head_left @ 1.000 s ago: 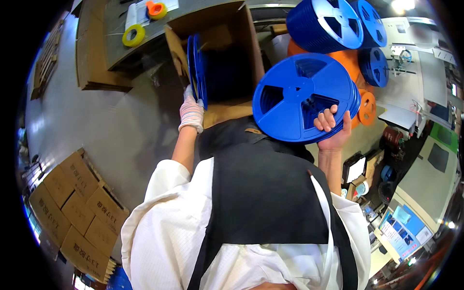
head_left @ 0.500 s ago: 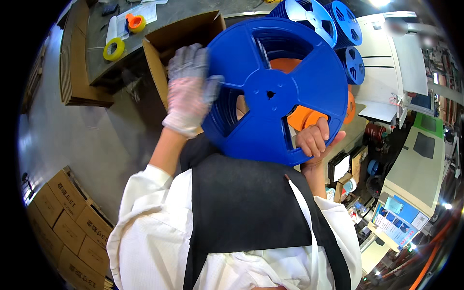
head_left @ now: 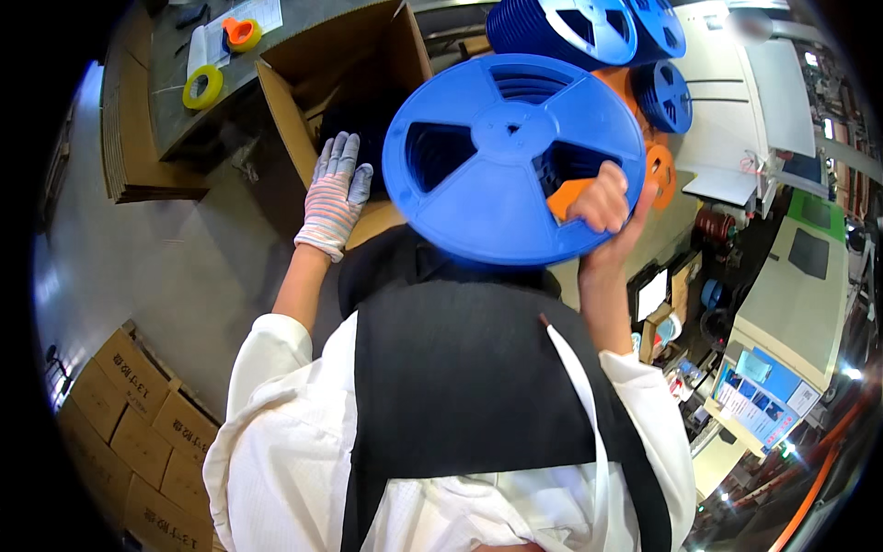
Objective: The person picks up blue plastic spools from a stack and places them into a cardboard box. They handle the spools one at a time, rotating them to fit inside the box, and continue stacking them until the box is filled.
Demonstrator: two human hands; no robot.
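right hand clamping blue reel stack at one o'clock

at two o'clock, the bare right hand is curling its fingers through the top reel's window, its thumb lying outside the rim. at ten o'clock, the gloved left hand is holding its fingers straight and its thumb apart, pointing toward twelve.

the top reel is hiding those beneath, so their count is hard to tell. the cardboard box, at eleven o'clock, is showing a dark, unclear inside; whether the left hand is touching it, i cannot tell.

the stack is partly blocking orange reels at two o'clock. other blue reels are running off the upper edge at one o'clock. a table is bearing yellow tape at ten o'clock.
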